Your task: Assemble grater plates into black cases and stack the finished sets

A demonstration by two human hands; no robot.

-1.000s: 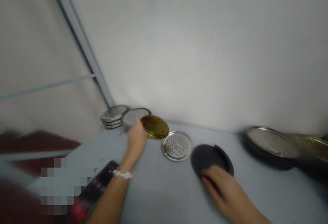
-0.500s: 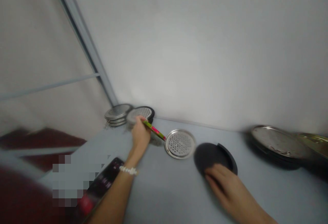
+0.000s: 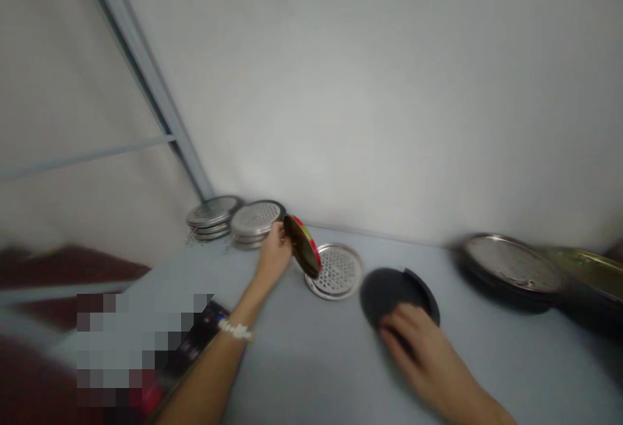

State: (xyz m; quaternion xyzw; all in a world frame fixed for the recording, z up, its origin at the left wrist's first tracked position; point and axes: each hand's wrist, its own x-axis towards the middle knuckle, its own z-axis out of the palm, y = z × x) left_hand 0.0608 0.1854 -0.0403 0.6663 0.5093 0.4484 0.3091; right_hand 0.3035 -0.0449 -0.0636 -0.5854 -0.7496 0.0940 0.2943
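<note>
The left hand (image 3: 274,254) pinches a gold-faced disc (image 3: 302,246) by its rim, with the fingertips (image 3: 281,231) on the near edge and most of the disc standing clear of them, tilted steeply, nearly edge-on, with a red and green back showing. The disc hangs just left of a holed steel disc (image 3: 335,272) and overlaps its edge in this view (whether the two touch, I can't tell). The right hand (image 3: 413,347) lies to the right of the holed disc, on a black disc (image 3: 387,295) with a raised, notched rim. Its fingers (image 3: 395,334) sit close together and flat on the black surface, though blur hides exactly how far apart they are. Farther left of the holed disc, against the wall (image 3: 389,100), are two stacks of steel discs (image 3: 211,216). Well to its right lie a large steel tray (image 3: 511,266) and an olive-gold tray (image 3: 588,272). A beaded bracelet (image 3: 235,329) circles the left wrist. Everything rests on a pale table (image 3: 302,373), with a dark flat object (image 3: 207,321) left of the left forearm, partly hidden by a pixelated patch.
</note>
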